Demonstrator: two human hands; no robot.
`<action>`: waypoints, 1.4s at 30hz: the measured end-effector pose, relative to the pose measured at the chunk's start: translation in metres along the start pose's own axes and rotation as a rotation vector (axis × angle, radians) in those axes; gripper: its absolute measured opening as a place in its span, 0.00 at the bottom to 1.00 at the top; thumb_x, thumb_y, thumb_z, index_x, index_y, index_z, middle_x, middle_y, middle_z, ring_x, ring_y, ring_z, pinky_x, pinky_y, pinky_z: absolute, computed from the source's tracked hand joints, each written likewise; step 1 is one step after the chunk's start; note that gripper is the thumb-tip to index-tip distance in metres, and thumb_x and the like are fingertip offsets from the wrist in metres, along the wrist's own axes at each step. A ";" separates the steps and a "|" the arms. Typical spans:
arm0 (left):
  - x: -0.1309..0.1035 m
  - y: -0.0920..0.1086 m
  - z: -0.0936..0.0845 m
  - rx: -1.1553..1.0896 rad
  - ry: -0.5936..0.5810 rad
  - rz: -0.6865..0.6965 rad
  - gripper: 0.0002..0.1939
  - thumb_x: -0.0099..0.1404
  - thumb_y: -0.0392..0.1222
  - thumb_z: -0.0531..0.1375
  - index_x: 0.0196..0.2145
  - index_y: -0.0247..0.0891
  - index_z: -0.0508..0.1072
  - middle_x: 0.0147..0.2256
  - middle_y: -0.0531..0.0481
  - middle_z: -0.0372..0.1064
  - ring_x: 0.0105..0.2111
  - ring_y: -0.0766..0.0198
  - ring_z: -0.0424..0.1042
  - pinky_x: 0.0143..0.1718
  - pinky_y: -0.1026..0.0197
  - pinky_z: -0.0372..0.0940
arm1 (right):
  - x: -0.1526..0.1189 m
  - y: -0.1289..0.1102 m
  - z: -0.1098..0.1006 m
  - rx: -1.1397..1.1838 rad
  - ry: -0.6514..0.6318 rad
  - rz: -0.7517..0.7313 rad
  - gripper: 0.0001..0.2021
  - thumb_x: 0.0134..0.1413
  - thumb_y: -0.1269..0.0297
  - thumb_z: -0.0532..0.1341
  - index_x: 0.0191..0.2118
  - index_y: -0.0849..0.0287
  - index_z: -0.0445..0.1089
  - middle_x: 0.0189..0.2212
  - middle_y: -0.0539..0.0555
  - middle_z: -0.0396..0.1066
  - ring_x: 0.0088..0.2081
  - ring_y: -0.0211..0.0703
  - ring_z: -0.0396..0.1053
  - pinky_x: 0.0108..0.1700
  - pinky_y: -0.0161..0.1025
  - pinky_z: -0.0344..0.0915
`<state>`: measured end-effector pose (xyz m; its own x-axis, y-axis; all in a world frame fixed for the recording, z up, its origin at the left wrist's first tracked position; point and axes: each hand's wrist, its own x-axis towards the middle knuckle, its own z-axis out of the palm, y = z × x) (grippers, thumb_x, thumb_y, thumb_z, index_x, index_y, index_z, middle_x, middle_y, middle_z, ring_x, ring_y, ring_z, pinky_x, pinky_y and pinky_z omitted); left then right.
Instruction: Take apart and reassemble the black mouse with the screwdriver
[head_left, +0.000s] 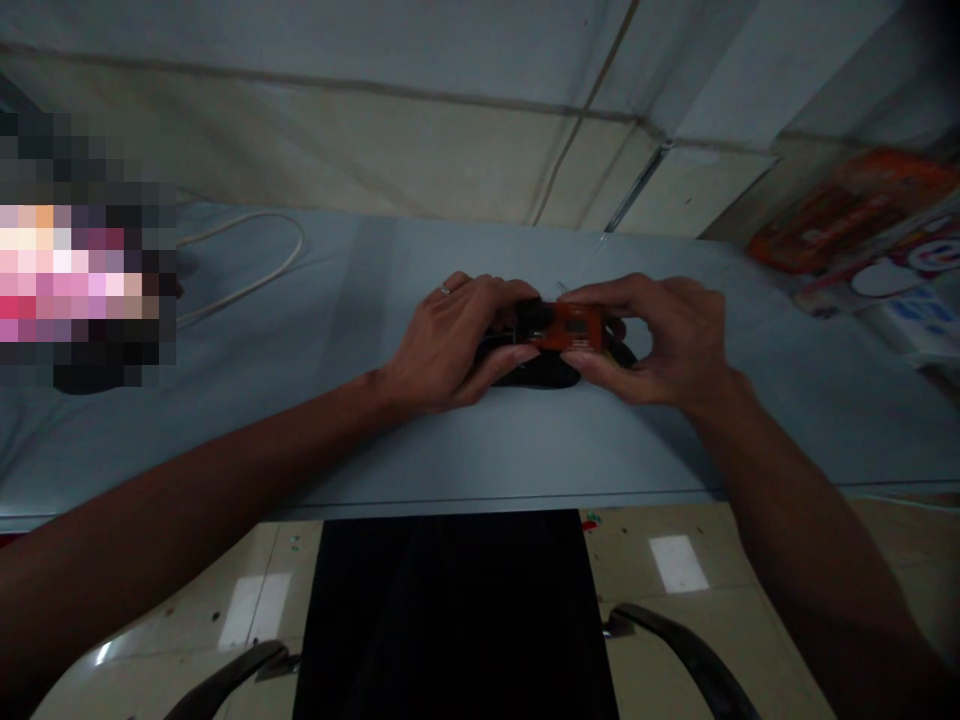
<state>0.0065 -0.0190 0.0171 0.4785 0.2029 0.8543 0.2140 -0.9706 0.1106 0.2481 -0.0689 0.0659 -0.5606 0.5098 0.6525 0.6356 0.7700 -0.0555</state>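
Here we have both hands together over the middle of the table [225, 400], a little nearer its far edge than its near one. Our left hand [450, 340] curls around a dark object [536, 372] that rests on the surface, the thumb along its near side and the fingers [487, 292] bent over its top; a ring [445, 290] shows on one finger. Our right hand [660, 340] meets it from the other side, and its thumb and fingertips are pinched on a small orange board [574, 328] that sits on top of the dark object, touching it. So both sets of fingers are closed, the left on the dark object, the right on the board. We cannot tell what the dark object is, since the light is dim and the hands cover most of it.

Toward the far left corner a pale cord [255, 262] loops on the surface, well apart from the hands. At the left edge lies a blurred-out patch over something dark. Past the right edge we see colourful packaging [862, 215], orange and white, too blurred to read. Beyond the far edge the floor tiles run off.

Below the near edge a black panel [450, 610] sits just before us, with two curved chair arms [690, 650] on either side of it, over a tiled floor.
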 end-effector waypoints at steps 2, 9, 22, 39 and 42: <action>-0.001 -0.001 0.001 0.020 -0.011 0.008 0.16 0.81 0.53 0.51 0.47 0.37 0.67 0.36 0.47 0.74 0.33 0.62 0.72 0.38 0.56 0.65 | 0.000 0.002 0.001 -0.011 0.001 -0.054 0.07 0.66 0.56 0.63 0.43 0.51 0.75 0.23 0.44 0.74 0.21 0.37 0.68 0.25 0.39 0.63; -0.005 -0.003 0.006 -0.023 0.016 -0.073 0.22 0.76 0.61 0.58 0.48 0.38 0.67 0.30 0.56 0.71 0.27 0.68 0.71 0.32 0.62 0.65 | 0.006 -0.006 -0.001 0.218 -0.091 0.087 0.19 0.73 0.61 0.55 0.27 0.55 0.69 0.17 0.44 0.70 0.17 0.32 0.66 0.24 0.35 0.62; -0.004 -0.003 0.005 0.040 0.040 -0.010 0.25 0.77 0.60 0.57 0.60 0.40 0.67 0.32 0.56 0.76 0.29 0.68 0.77 0.36 0.64 0.69 | 0.008 -0.005 -0.004 0.417 -0.097 0.148 0.19 0.73 0.65 0.56 0.26 0.56 0.69 0.17 0.42 0.68 0.17 0.26 0.64 0.22 0.30 0.59; -0.008 -0.002 0.004 -0.041 0.037 -0.103 0.25 0.76 0.61 0.57 0.55 0.36 0.67 0.35 0.51 0.78 0.28 0.68 0.75 0.34 0.64 0.68 | -0.003 0.004 0.002 0.194 0.086 0.073 0.21 0.55 0.52 0.73 0.54 0.46 0.75 0.24 0.45 0.75 0.20 0.37 0.70 0.22 0.38 0.65; -0.009 -0.003 0.004 -0.038 0.021 -0.107 0.24 0.77 0.60 0.57 0.56 0.37 0.67 0.35 0.51 0.78 0.27 0.68 0.75 0.33 0.64 0.68 | -0.002 0.003 0.002 0.159 0.068 0.073 0.20 0.57 0.52 0.72 0.53 0.45 0.75 0.25 0.45 0.76 0.19 0.38 0.70 0.22 0.38 0.65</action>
<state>0.0055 -0.0176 0.0073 0.4370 0.3035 0.8467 0.2300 -0.9478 0.2210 0.2506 -0.0669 0.0630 -0.4753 0.5435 0.6919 0.5786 0.7855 -0.2195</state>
